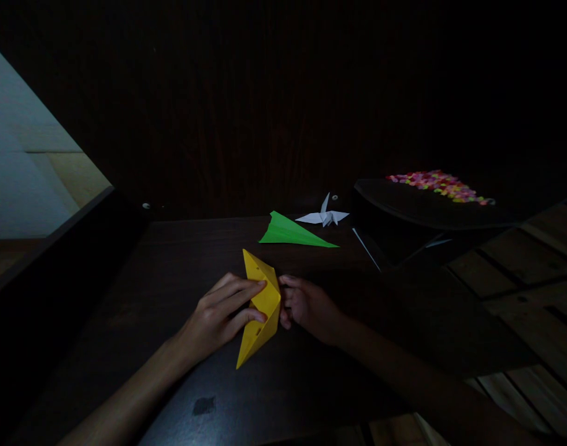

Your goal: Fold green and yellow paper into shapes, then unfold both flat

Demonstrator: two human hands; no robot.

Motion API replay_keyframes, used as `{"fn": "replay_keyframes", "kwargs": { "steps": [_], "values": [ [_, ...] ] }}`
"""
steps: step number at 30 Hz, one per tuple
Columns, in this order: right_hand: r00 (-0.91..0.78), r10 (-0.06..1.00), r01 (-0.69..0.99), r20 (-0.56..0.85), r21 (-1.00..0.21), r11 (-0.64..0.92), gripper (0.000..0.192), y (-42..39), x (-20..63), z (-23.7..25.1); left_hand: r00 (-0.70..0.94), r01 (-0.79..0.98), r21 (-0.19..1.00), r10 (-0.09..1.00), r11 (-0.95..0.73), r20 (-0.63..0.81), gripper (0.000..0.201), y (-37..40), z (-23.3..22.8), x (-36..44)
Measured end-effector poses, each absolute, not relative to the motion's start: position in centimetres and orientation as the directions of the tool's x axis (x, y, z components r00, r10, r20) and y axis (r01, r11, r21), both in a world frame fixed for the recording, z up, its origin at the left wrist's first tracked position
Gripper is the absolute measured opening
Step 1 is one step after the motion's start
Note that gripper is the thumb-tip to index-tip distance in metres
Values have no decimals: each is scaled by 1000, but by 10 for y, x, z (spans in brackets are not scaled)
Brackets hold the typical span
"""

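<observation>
The yellow folded paper (268, 300) is held on the near side of the green folded paper (288, 231), a little to its left. It is gripped by the left hand (213, 311): thumb and forefinger are set apart on its face, while what is done by the fingertips behind cannot be told. The fingers of the right hand (309, 310) are curled at its right-hand edge, nearer than the green folded paper; whether that edge is pinched or merely touched cannot be told. A white paper bird (327, 217) is seen just beyond the green folded paper. Very little weight is to be expected; creases are likely stiff, panels easily bent, points easily crumpled. A hold is best taken lightly at the layered middle, away from the pointed ends.
</observation>
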State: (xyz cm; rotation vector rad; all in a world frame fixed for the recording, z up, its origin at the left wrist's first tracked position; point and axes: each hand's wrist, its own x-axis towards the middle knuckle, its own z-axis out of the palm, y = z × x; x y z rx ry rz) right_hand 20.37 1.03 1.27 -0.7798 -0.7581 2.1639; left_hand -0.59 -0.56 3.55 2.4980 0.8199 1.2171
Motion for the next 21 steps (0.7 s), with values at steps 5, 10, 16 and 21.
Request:
{"fn": "replay_keyframes", "kwargs": {
  "steps": [5, 10, 16, 21],
  "values": [
    [-526, 817, -445, -236, -743, -501, 26, 8, 204, 15, 480, 366, 449, 579, -815, 659, 46, -5, 34, -7],
    [-528, 828, -425, -188, -786, -449, 23, 7, 207, 22, 445, 371, 471, 599, -800, 666, 41, -5, 33, -8],
    [-515, 844, -398, -153, -829, -393, 15, 7, 210, 23, 440, 362, 468, 590, -806, 677, 40, -5, 31, -8],
    [-514, 848, -347, -127, -874, -341, 14, 6, 211, 22, 463, 396, 454, 601, -798, 651, 37, -5, 30, -10]
  ]
}}
